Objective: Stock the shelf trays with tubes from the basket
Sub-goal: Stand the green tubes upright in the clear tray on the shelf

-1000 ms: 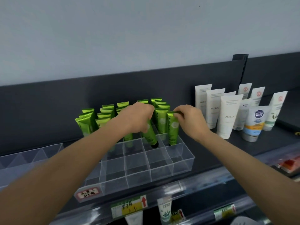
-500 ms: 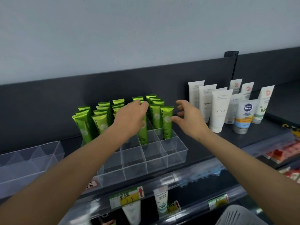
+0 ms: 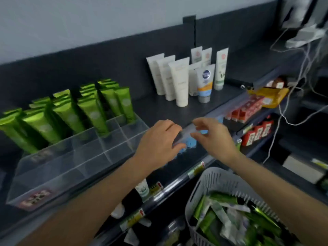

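1. Shelf (image 3: 159,107): dark, with a bare stretch between tray and white tubes (image 3: 179,80).
2. Tray (image 3: 74,162): clear; green tubes (image 3: 92,110) stood in the rear cells, front cells open.
3. Basket (image 3: 218,176): grey, below the shelf edge, cut off by the frame; held loose tubes (image 3: 230,219), blurred.
4. Left hand (image 3: 158,141), right hand (image 3: 213,137): over the front edge, near but apart, fingers slack, holding nothing.

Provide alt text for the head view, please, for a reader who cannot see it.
The left hand and right hand, both empty, hover at the shelf edge between a clear tray, its back rows filled with green tubes, and a grey basket of more tubes below.
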